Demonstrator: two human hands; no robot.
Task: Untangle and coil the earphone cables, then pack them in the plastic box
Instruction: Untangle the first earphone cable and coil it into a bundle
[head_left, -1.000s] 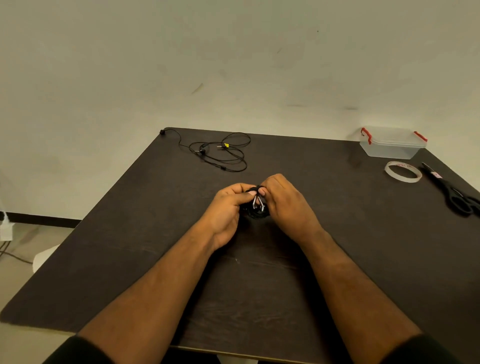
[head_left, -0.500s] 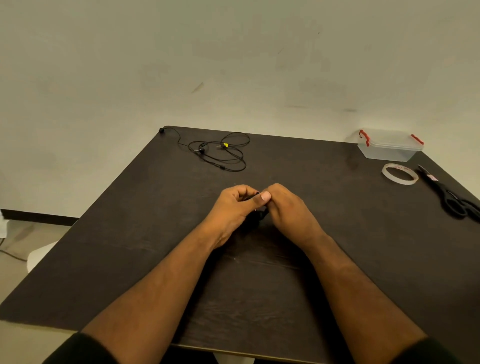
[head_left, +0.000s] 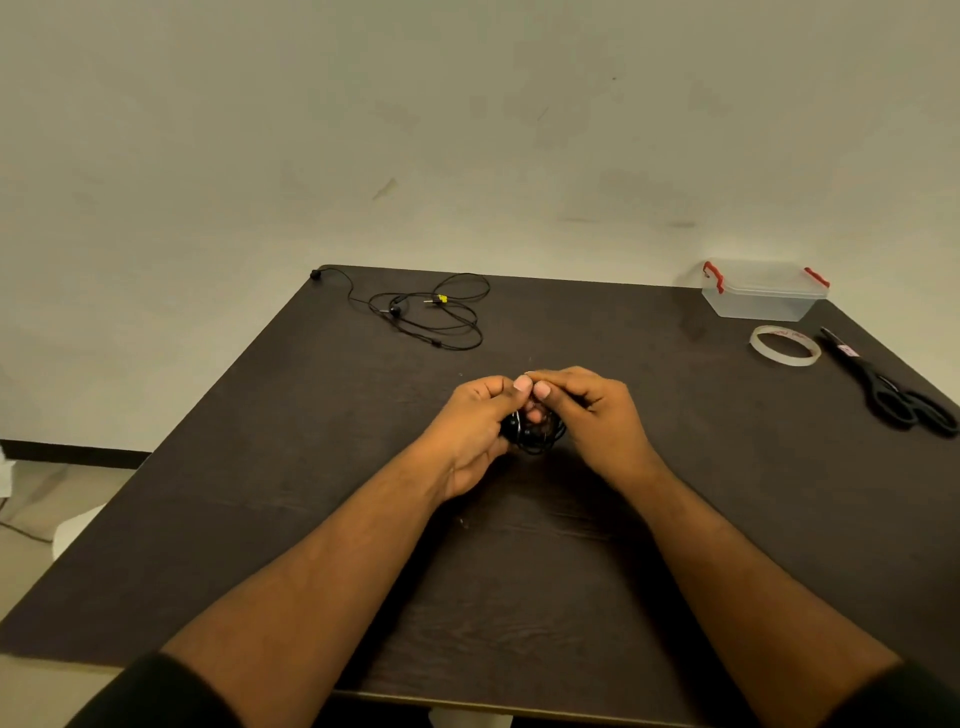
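A: Materials?
B: Dark wood-grain table (head_left: 675, 467). Clear plastic box (head_left: 761, 296) with red clips at the far right corner, lid on. Loose black earphone cable (head_left: 431, 317) far left.
A: Hands?
B: Left hand (head_left: 475, 431) and right hand (head_left: 597, 415) both curled, thumbs touching, pinching a small black coiled cable bundle (head_left: 535, 431) at table centre. Forearms converge.

Black earphone cable bundle (head_left: 535, 434): small tight coil, held between both hands at mid surface, partly hidden by fingers. Second black earphone cable (head_left: 431, 312): loose tangled loops, yellow-marked plug, laid flat near far left corner. Clear plastic box (head_left: 761, 291): red latches, lid seated, set at far right corner.
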